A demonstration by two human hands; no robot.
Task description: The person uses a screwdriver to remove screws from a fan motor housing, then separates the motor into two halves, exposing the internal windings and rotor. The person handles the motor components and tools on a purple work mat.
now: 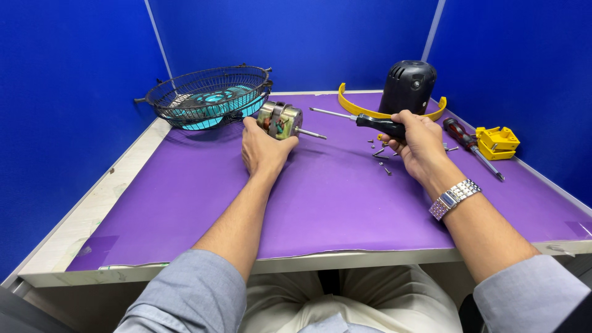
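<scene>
My left hand (264, 148) grips a small fan motor (280, 119) with a metal shaft that sticks out to the right, resting on the purple mat (320, 197). My right hand (419, 143) holds a black-handled screwdriver (370, 122) whose shaft points left toward the motor, its tip a short way from it. Several small screws (379, 151) lie on the mat just left of my right hand.
A black wire fan guard with teal blades (209, 97) sits at the back left. A black motor cover (407, 86) and a yellow curved ring (354, 106) stand at the back. A second screwdriver (472, 147) and yellow plastic parts (497, 142) lie at the right. Blue partition walls surround the table.
</scene>
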